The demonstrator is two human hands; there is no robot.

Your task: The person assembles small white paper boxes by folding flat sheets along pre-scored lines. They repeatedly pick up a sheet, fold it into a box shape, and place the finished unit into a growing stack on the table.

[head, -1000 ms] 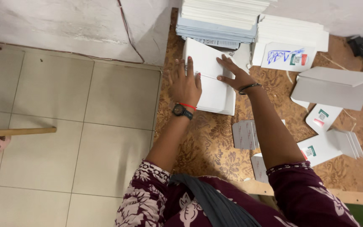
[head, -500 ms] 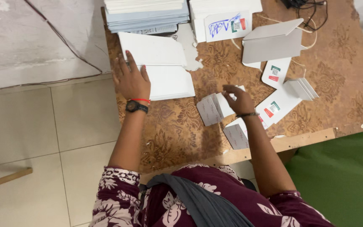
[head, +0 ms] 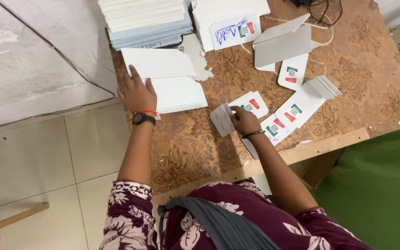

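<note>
My left hand [head: 137, 94] lies flat, fingers spread, on the left end of a low stack of white folded cards [head: 174, 83] at the table's left edge. A dark watch and a red thread are on that wrist. My right hand [head: 245, 121] is closed on a small bundle of white cards [head: 221, 119], lifted slightly over the brown patterned table [head: 200, 143]. Under and beside that hand lie printed cards with red and green marks [head: 274, 127].
A tall pile of white and pale blue sheets [head: 146, 21] stands at the back left, a box of printed cards [head: 230, 25] beside it. Grey folded boards [head: 283, 44] and fanned cards [head: 322, 87] lie right. Black cables [head: 320, 7] sit at the back. Green cloth [head: 376, 185] lies below right.
My right hand left the white stack, moved right to the small cards and closed on a bundle. The view swung right; my left hand stayed on the stack.
</note>
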